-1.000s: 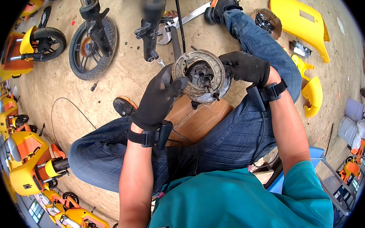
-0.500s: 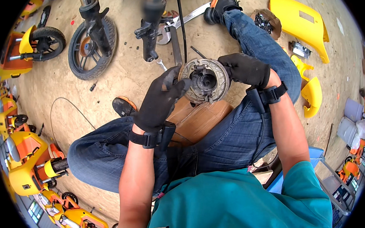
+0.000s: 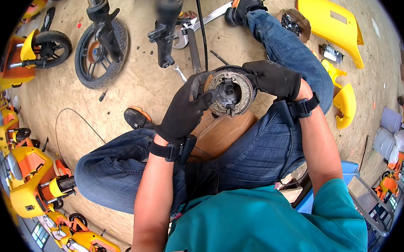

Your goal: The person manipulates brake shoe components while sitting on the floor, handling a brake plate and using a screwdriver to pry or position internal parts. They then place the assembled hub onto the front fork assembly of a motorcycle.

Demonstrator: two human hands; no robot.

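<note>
Left hand (image 3: pixel 183 107) and right hand (image 3: pixel 273 78): clasped on drum-brake assembly (image 3: pixel 232 94), left and upper-right edges | Handling: steady two-sided support, grip clear of shoe linings (image 3: pixel 246 94), advisable

left hand (image 3: pixel 185 104): curled | right hand (image 3: pixel 275 78): curled | 2 forearms (image 3: pixel 154 196): angled inward

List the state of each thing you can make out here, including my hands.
Left hand: gloved, gripping
Right hand: gloved, gripping
Round brake part: held between both hands, ringed face showing
Black fork leg: lower end without a wheel
Spoked wheel: detached, on the floor
Yellow panel: detached, on the floor
Brown bag: open, dark pieces inside
</note>
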